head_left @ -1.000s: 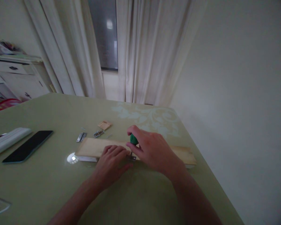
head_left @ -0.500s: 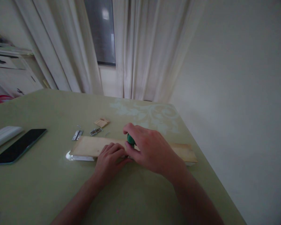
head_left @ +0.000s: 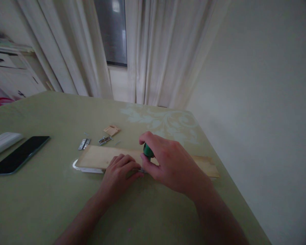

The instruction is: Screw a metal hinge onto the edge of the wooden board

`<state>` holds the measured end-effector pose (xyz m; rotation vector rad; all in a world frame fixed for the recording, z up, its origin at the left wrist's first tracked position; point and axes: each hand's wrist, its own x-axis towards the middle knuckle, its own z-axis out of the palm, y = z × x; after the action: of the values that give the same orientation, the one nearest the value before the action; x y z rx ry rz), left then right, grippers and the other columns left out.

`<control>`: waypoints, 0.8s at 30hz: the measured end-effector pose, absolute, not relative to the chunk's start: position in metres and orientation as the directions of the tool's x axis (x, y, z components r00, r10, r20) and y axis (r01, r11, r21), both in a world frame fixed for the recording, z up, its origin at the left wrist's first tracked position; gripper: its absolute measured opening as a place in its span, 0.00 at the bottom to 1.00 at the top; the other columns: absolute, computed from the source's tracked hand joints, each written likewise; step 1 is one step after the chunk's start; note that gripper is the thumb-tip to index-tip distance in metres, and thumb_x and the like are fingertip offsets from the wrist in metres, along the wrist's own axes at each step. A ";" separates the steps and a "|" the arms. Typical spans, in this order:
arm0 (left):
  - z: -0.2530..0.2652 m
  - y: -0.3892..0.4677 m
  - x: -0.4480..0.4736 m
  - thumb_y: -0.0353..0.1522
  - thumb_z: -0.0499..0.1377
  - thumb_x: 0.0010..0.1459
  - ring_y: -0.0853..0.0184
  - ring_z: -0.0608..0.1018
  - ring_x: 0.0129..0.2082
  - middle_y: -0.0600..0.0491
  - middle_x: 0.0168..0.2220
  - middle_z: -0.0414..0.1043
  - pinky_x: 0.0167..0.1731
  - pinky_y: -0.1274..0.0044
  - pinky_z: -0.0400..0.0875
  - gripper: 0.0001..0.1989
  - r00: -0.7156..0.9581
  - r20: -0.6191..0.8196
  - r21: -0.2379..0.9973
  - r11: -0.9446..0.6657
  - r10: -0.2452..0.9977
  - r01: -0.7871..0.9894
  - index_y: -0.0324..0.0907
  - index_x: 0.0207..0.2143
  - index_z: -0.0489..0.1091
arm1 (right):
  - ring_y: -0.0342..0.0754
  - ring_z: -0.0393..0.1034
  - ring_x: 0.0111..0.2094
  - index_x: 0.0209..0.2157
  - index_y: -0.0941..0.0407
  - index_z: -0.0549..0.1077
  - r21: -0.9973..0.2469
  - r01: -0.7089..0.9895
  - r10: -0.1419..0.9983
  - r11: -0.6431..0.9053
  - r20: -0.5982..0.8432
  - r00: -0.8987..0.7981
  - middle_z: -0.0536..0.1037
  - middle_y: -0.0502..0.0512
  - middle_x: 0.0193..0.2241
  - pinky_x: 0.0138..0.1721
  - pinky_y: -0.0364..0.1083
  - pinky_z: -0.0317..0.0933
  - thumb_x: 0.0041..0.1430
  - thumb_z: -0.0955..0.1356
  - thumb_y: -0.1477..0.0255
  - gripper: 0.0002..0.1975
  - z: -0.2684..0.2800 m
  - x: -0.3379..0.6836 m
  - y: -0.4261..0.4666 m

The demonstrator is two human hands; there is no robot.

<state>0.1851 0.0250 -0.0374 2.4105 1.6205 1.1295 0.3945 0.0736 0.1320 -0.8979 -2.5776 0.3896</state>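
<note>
A long pale wooden board [head_left: 95,157] lies across the table, raised on white supports. My right hand [head_left: 172,163] is closed around a screwdriver with a green handle [head_left: 148,151], held upright over the board's near edge. Its tip is hidden by my fingers. My left hand [head_left: 121,172] is closed at the same edge, fingertips on top of the board and thumb in front. It pinches a small metal piece [head_left: 142,170], which looks like a hinge mostly covered by the fingers.
Behind the board lie a silver hinge [head_left: 84,144], another hinge [head_left: 105,140], a small wooden piece [head_left: 112,130] and thin metal bits. A phone [head_left: 20,154] and a white object [head_left: 5,143] are at left. A wall [head_left: 265,119] borders the table on the right.
My right hand and the screwdriver have shifted slightly right, showing more of the metal piece by my left fingertips. The left hand keeps its place on the board. The view has tilted a little.
</note>
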 end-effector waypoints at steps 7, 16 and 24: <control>-0.037 0.025 0.186 0.40 0.67 0.72 0.58 0.76 0.41 0.52 0.40 0.81 0.43 0.66 0.67 0.08 0.199 0.557 0.390 -0.466 0.806 0.794 0.47 0.41 0.80 | 0.50 0.80 0.39 0.51 0.51 0.69 -0.391 0.551 0.665 0.737 0.275 -0.694 0.82 0.51 0.41 0.41 0.47 0.64 0.71 0.70 0.74 0.11 0.133 0.398 0.074; -0.027 0.023 0.187 0.42 0.71 0.68 0.57 0.79 0.42 0.51 0.41 0.82 0.44 0.66 0.71 0.09 0.192 0.517 0.434 -0.449 0.834 0.781 0.47 0.42 0.82 | 0.49 0.76 0.37 0.47 0.52 0.69 -0.349 0.554 0.648 0.756 0.276 -0.710 0.80 0.50 0.38 0.40 0.47 0.62 0.71 0.70 0.73 0.07 0.132 0.396 0.073; 0.034 0.093 0.123 0.36 0.61 0.73 0.58 0.84 0.44 0.48 0.47 0.85 0.47 0.68 0.75 0.09 -0.010 0.090 0.242 -0.012 0.996 0.970 0.46 0.46 0.83 | 0.46 0.72 0.35 0.44 0.52 0.73 -0.356 0.543 0.641 0.761 0.278 -0.716 0.78 0.48 0.35 0.39 0.46 0.61 0.73 0.72 0.70 0.04 0.135 0.406 0.075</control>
<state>0.1232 0.0927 0.0335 2.1309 2.1282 0.3603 0.4060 0.0748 0.1353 -0.9035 -2.5720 0.3508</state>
